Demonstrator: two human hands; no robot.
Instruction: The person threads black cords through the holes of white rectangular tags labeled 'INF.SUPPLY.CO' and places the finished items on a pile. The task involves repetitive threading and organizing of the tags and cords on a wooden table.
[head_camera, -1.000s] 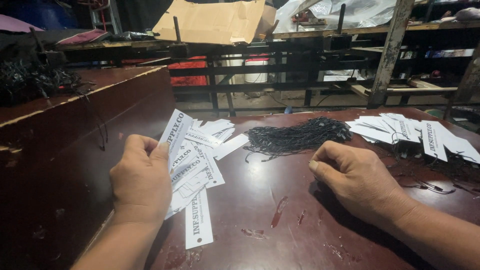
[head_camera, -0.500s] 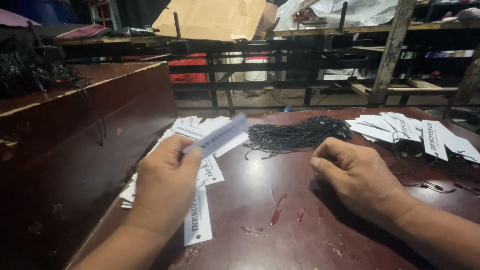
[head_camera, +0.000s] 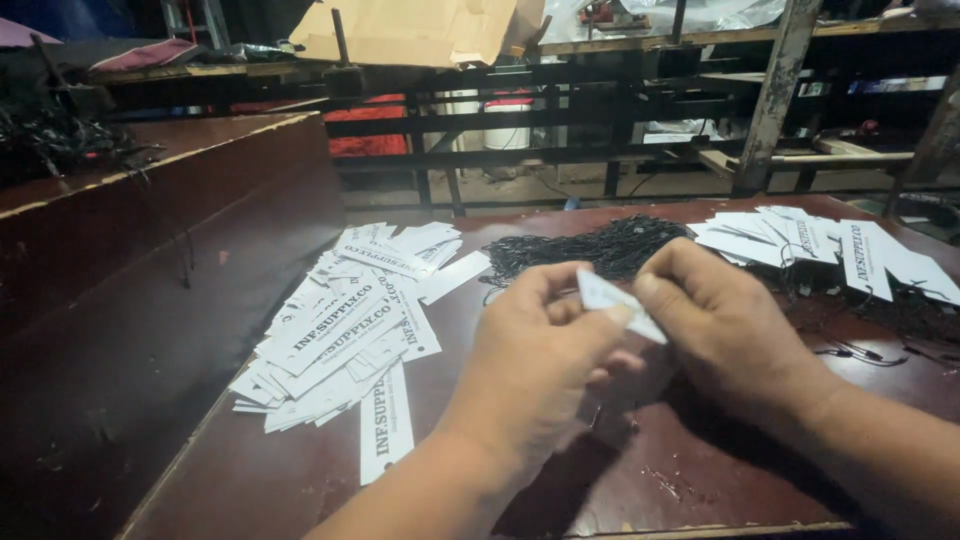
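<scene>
Head view, reading from the left: a loose pile of white paper tags (head_camera: 345, 335) with dark lettering lies fanned over the reddish tabletop (head_camera: 250, 480), well to the left of the grip. A second ago the left hand (head_camera: 535, 365) was over that pile, lifting a single slip; half a second ago it had the slip raised clear of the heap. Now that hand has come in toward the middle, and the one white tag (head_camera: 612, 300) sits between both hands, above the tabletop and not touching it.

The left hand's grip is closed on the tag, thumb and forefinger pinching its near end. Just to the right, the right hand (head_camera: 725, 320), which rested curled on the tabletop in both earlier frames, has lifted and met the tag's other end; its fingers are closed there too, though whether they also hold a cord cannot be told from this angle.

Just beyond the grip lies a tangled bundle of black cords (head_camera: 590, 248). Farther right, well apart from the grip, a second spread of white tags (head_camera: 830, 240) lies with black cords trailing from it. Judging by that, the slip has passed from being picked to being worked on by both hands.
</scene>
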